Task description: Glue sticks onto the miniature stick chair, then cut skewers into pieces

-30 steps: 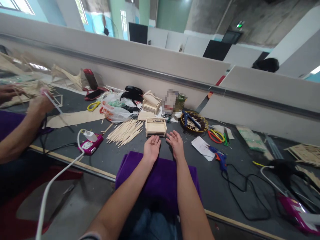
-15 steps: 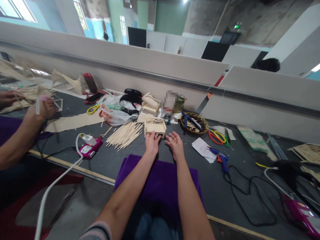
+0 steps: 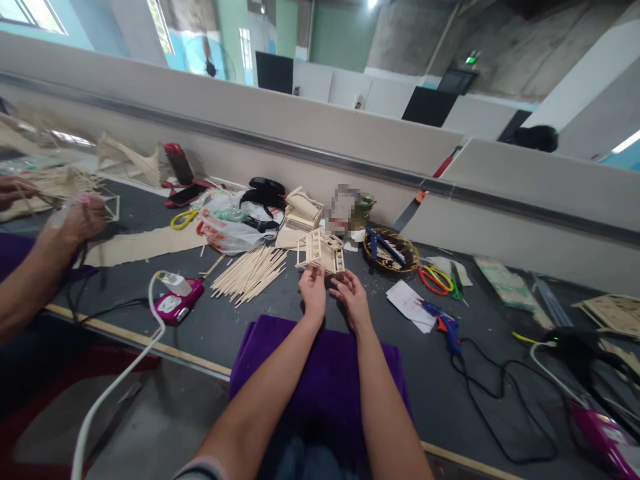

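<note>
My left hand (image 3: 313, 291) pinches the lower edge of a small wooden stick frame model (image 3: 321, 250) and holds it tilted above the dark table (image 3: 260, 313). Just to its right, my right hand (image 3: 351, 299) hovers below the model with fingers loosely curled, holding nothing. A purple cloth (image 3: 320, 373) lies under my forearms at the table's near edge. A loose pile of wooden sticks (image 3: 249, 271) lies left of my hands.
Another person's hands (image 3: 75, 217) work with sticks at the far left. A pink glue gun (image 3: 175, 303) with a white cable, a plastic bag (image 3: 231, 223), another wooden model (image 3: 303, 210), a round basket (image 3: 391, 248), scissors (image 3: 435, 277) and a blue glue gun (image 3: 445, 327) surround my hands.
My left hand took hold of the wooden model, lifted it off the table and tilted it. My right hand drew in under it.
</note>
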Tool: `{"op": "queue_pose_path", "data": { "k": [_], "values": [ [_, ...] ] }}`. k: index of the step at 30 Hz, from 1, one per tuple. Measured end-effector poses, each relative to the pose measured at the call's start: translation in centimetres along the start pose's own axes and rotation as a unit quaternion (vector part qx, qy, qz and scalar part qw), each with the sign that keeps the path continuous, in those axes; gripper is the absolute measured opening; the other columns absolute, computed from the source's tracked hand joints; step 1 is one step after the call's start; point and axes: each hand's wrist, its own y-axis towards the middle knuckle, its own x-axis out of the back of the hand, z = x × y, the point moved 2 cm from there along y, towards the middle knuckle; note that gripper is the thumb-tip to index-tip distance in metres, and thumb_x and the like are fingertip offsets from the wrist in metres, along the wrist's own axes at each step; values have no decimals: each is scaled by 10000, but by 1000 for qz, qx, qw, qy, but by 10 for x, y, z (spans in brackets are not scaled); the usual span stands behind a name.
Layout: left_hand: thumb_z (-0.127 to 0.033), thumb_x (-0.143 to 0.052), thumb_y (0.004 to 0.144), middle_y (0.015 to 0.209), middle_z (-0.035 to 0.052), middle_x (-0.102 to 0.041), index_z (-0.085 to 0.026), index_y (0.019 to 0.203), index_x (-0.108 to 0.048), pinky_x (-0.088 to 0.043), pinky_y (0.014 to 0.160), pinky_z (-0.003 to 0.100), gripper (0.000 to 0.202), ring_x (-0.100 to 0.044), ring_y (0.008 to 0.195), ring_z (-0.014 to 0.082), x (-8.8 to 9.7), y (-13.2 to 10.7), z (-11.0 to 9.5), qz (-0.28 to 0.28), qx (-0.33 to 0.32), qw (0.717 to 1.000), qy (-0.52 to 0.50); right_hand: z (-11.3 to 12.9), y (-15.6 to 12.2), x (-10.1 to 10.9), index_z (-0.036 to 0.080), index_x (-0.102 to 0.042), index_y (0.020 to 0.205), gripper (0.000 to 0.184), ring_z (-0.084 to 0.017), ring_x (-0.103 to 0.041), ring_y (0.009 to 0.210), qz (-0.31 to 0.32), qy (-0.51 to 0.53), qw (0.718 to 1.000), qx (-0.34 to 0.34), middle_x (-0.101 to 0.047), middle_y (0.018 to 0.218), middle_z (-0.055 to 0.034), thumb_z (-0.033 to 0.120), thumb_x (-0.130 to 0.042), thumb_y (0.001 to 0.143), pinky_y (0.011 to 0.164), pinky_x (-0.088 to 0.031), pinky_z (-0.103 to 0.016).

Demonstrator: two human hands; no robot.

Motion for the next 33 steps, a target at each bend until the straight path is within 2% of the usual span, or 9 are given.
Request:
{"op": "queue_pose_path", "data": {
  "k": [4,9,12,15,19,23,28,33],
  "values": [
    [-407,-713,743,883,56,-715,-161,865,-694,-489,778,258,275,-644,791,157,1,-3,-2,25,-19,999,29,-2,-1,-1,267,-575,1133,527,-220,-641,1061,7,-6,1000,-1,-594,1236,-65,367,-787,661,820,-567,-356],
    [-359,-688,763,865,51,-713,-172,843,-695,-481,789,254,203,-640,813,164,2,-7,-10,30,-37,997,65,-2,-3,-4,266,-578,1108,502,-227,-628,1081,18,-9,1000,-2,-594,1231,-64,359,-787,662,850,-558,-384],
    [-346,-693,756,817,45,-703,-168,796,-688,-479,764,244,183,-635,780,159,2,-8,-11,32,-34,996,76,0,-5,-7,262,-584,1096,468,-226,-608,1115,33,-17,999,2,-614,1202,-62,366,-775,682,875,-551,-385],
    [-332,-717,731,846,47,-712,-168,831,-694,-485,756,239,194,-641,784,157,2,-6,-9,31,-17,998,55,1,-6,-9,260,-590,1095,452,-226,-601,1126,41,-20,999,6,-620,1187,-60,366,-769,694,879,-549,-379],
    [-313,-773,665,848,38,-714,-165,864,-671,-501,727,237,268,-646,733,135,4,9,-3,12,35,999,-25,-1,-5,-7,266,-575,1144,506,-233,-611,1120,32,-23,999,2,-601,1243,-69,364,-772,689,858,-556,-379],
    [-294,-779,658,749,17,-692,-160,806,-612,-523,688,258,260,-640,650,118,9,32,2,-15,140,987,-73,-3,-3,-4,250,-561,1191,562,-250,-619,1119,23,-22,999,-5,-590,1279,-104,375,-774,686,858,-556,-401],
    [-214,-716,717,638,-8,-659,-158,736,-585,-554,714,278,143,-616,601,96,14,56,6,-4,213,976,-51,-5,0,-2,238,-546,1211,587,-257,-622,1122,12,-23,1000,-8,-581,1281,-124,383,-774,690,865,-554,-405],
    [-124,-648,738,614,9,-663,-154,707,-583,-566,723,308,78,-620,576,109,15,74,8,-6,252,967,-32,-8,1,-1,239,-525,1239,591,-249,-621,1127,26,-28,999,-8,-571,1299,-125,386,-759,716,867,-555,-394]
  ]
}}
